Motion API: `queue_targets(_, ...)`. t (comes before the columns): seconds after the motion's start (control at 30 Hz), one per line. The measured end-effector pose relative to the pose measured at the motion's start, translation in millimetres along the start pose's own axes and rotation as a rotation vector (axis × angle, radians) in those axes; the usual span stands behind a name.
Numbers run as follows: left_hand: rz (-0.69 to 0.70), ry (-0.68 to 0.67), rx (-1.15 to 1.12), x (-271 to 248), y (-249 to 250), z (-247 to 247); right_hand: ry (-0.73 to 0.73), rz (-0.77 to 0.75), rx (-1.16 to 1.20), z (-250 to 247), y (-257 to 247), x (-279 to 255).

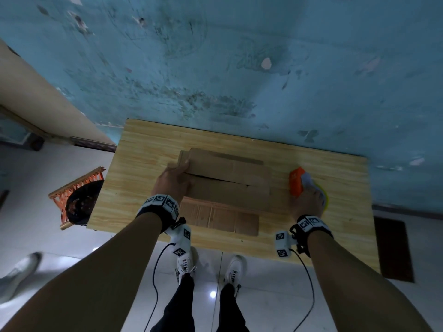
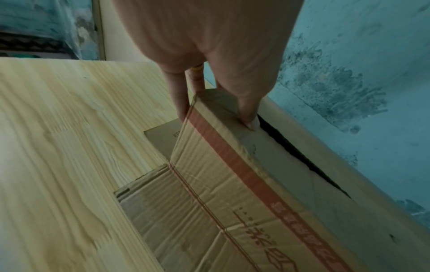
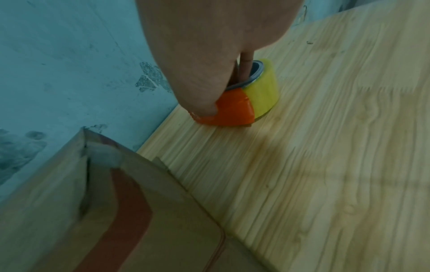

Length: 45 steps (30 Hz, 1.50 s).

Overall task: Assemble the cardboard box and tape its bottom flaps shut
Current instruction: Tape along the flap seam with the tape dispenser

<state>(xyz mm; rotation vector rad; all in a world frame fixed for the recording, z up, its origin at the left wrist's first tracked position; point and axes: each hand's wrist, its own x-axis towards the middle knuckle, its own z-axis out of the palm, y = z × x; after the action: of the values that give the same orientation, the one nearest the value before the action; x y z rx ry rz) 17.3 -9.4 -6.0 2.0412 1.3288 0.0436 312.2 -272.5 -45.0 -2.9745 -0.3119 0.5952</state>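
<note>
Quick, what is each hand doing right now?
Left hand: grips the left end of the cardboard box.
Right hand: holds the tape dispenser on the table.

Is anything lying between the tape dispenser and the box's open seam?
Nothing visible. The right hand grips the tape dispenser on the table, with bare wood up to the box. The left hand holds the box's far end.
</note>
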Motion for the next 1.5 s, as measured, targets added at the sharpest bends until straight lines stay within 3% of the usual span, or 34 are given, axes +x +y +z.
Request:
queue_targets(0.2,-0.029,-0.01,-0.051,-1.3,6.3,-3.2,-0.109,0.085,0.029,3.4,7.2,24.5)
queue_targets(0.3,-0.032,-0.025,-0.054,-1.3,7.4,-3.9,-0.225,-0.044,0.085,-12.7,14.3,34.9)
queue_targets(0.37,-0.045,-0.03,-0.077,-1.1,6.7,-4.0,-0.2,-0.147,0.127,-22.5,22.7,40.9)
queue_targets(0.5,-0.053,-0.046,-0.092,-0.5,6.7,-4.5,-0.037,-0.049,0.315,-57.5,12.7,35.8)
queue_targets(0.7,-0.058,-0.054,-0.085,4.1,3.4,-5.1,0.165,-0.244,0.684,-104.4,-59.7,-11.1)
queue_targets(0.87,-0.042,-0.074,-0.054,4.5,2.7,-5.0,0.109,-0.459,0.816,-107.5,-121.6,-55.4)
queue_targets(1.1,0.003,-0.068,-0.031,4.5,-2.6,-6.8,-0.214,-0.642,0.643,-74.1,-169.5,-100.9)
queue_targets(1.37,0.055,-0.069,0.043,5.0,-10.5,-8.2,-0.307,-0.686,0.505,-40.7,-192.6,-120.0)
queue_targets(1.5,-0.022,-0.153,-0.122,7.0,-11.7,-18.3,-0.327,-0.661,0.43,-32.5,-194.0,-119.7)
